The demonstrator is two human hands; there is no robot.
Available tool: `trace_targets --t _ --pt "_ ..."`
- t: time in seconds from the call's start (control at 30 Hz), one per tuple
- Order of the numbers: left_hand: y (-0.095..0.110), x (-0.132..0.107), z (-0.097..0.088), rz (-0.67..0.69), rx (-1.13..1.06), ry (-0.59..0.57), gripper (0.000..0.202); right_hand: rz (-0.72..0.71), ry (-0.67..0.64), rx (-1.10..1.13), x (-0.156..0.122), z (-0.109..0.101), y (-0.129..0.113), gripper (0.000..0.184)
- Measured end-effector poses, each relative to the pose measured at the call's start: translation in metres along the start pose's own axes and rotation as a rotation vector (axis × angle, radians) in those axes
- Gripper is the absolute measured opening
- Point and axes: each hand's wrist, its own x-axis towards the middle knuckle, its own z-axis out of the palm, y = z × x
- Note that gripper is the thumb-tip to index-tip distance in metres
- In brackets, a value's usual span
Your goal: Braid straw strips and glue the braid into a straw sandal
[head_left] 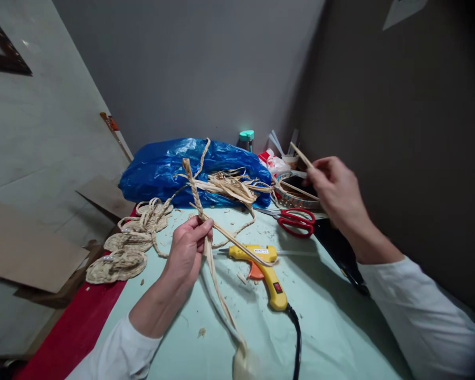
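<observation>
The fingers of the left hand, near the centre of the frame, pinch a braid just where its plaited length gives way to loose strands; a grip there presumably keeps the plait from opening. Its braided end points up, while the loose ends hang toward the bottom edge, and one strand slants rightward over a yellow glue gun. The right hand, right of centre and raised well apart, has thumb and forefinger closed on a thin strip, probably held out so it stays clear of the others.

Beyond the glue gun lie red-handled scissors, likely kept within reach. Farther back, loose husks spill in front of a blue plastic bag, seemingly their store. Braided pieces sit grouped at the left edge of the desk, perhaps to spare the middle.
</observation>
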Motion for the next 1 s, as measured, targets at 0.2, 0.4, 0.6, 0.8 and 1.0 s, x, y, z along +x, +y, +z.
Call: trace_targets --t 0.2,0.4,0.6,0.8,1.0 --pt "-0.003 -0.006 0.005 -0.018 0.027 -0.060 0.022 -0.205 -0.537 0.114 -0.040 0.028 -0.030 0.023" --pt "-0.004 -0.010 0.007 -0.016 0.038 -0.090 0.021 0.109 -1.003 0.627 -0.083 0.045 -0.055 0.026" --pt "-0.002 -0.014 0.008 -0.033 0.060 -0.109 0.020 0.291 -0.973 0.780 -0.085 0.043 -0.054 0.025" --pt "-0.005 -0.013 0.011 -0.029 0.081 -0.102 0.023 0.293 -0.867 0.675 -0.096 0.046 -0.056 0.025" --pt "-0.008 -0.013 0.010 -0.070 0.064 -0.134 0.027 0.203 -0.798 0.546 -0.100 0.048 -0.058 0.036"
